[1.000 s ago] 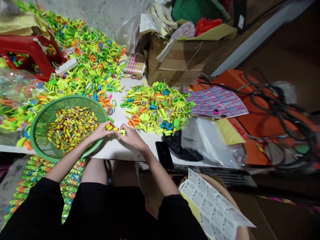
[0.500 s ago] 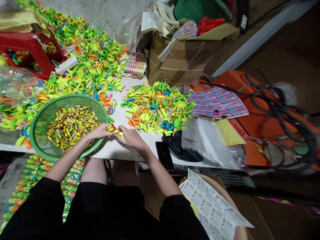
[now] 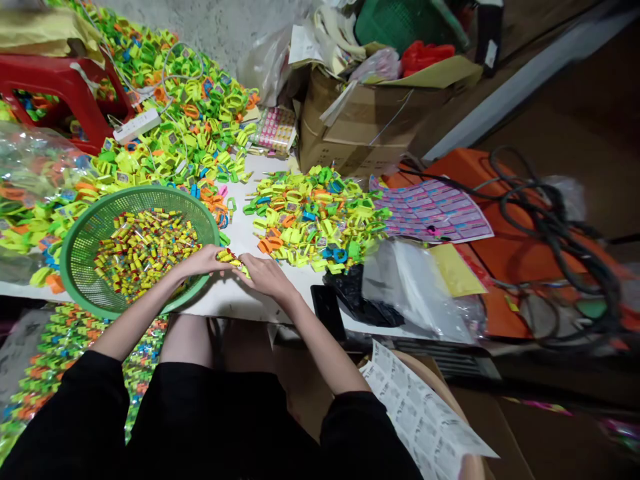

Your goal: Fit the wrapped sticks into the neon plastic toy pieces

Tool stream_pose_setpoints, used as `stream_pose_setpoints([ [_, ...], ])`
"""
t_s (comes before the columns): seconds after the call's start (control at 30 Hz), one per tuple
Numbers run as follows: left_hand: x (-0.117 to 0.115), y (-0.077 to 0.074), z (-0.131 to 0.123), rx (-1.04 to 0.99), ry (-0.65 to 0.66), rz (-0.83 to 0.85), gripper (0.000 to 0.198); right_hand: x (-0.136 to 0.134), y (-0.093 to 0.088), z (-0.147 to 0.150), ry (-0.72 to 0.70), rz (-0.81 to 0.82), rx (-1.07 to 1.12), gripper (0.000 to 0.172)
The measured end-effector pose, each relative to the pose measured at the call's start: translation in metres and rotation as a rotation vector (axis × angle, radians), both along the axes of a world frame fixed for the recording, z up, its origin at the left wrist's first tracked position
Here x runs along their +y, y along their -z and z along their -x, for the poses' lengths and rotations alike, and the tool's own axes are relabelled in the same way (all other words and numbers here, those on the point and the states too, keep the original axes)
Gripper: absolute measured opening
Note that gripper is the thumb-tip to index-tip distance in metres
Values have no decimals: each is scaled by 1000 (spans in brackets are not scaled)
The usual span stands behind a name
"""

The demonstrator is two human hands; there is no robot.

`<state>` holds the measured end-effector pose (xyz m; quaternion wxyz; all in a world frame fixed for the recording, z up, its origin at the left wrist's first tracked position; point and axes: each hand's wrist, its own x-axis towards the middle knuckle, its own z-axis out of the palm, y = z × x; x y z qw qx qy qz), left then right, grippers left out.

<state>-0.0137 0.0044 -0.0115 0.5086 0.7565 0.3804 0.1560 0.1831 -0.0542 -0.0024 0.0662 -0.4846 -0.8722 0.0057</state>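
My left hand (image 3: 204,261) is closed on small yellow-and-red tubes (image 3: 226,256), at the right rim of a green plastic basket (image 3: 80,260). More such tubes (image 3: 145,257), some with clear ends, lie heaped in that basket. Close by, my right hand (image 3: 267,277) pinches a yellow-green plastic piece (image 3: 243,269), mostly hidden by the fingers. The two hands nearly meet over the white tabletop (image 3: 220,297). Beyond the right hand is a pile of bright plastic toy watches (image 3: 315,213), yellow, green, orange and blue.
A larger heap of watches (image 3: 200,113) spreads behind the basket, beside a red stool (image 3: 60,87) and a white power strip (image 3: 137,127). To the right are a black phone (image 3: 328,312), clear plastic bags (image 3: 410,287), a printed sheet (image 3: 440,210) and a cardboard box (image 3: 365,127).
The view has shifted slightly. My hands stay together at the basket's right side, still holding the small pieces, with only slight finger movement.
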Motion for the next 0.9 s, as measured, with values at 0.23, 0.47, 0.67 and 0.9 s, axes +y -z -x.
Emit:
stream_pose_setpoints([
  [0.23, 1, 8, 0, 7, -32, -3, 33, -1, 0, 3, 22, 2, 6, 32],
  [0.47, 3, 1, 3, 12, 91, -64, 31, 6, 3, -4, -56, 41, 78, 27],
  [0.67, 1, 3, 2, -2, 151, -122, 26, 10, 9, -11, -87, 152, 220, 27],
  [0.9, -3, -3, 2, -183, -104, 161, 47, 36, -12, -50, -40, 674, 408, 37],
])
